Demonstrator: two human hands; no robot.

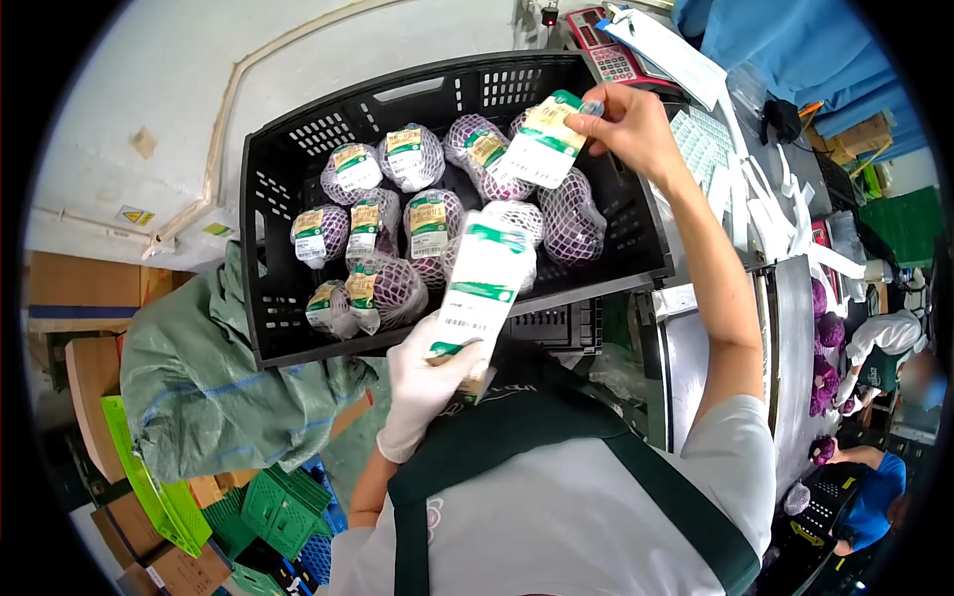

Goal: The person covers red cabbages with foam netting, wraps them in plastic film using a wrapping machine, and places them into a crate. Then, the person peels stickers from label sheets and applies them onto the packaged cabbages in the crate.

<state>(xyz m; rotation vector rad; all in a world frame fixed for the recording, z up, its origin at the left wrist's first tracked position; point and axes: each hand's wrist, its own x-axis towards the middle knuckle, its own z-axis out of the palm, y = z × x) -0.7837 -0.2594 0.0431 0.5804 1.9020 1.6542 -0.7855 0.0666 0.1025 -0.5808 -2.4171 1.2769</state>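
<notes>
My left hand (422, 372), in a white glove, is closed around a strip of white-and-green labels (484, 283) held in front of the crate. My bare right hand (631, 124) pinches the top end of a single green, white and tan label (545, 144) between thumb and fingers, over the crate's right part. Below both hands is a black plastic crate (457, 79). In it lie several purple cabbages (572, 219) in white netting, many with a label on them, such as the cabbage (411, 157) at the back. The labels partly hide some cabbages.
A red scale (606, 50) and a clipboard (671, 60) stand behind the crate's right corner. Green sheeting (219, 368) and green crates (283, 512) are at left. Purple cabbages (827, 328) line a metal surface at right, where two other people work.
</notes>
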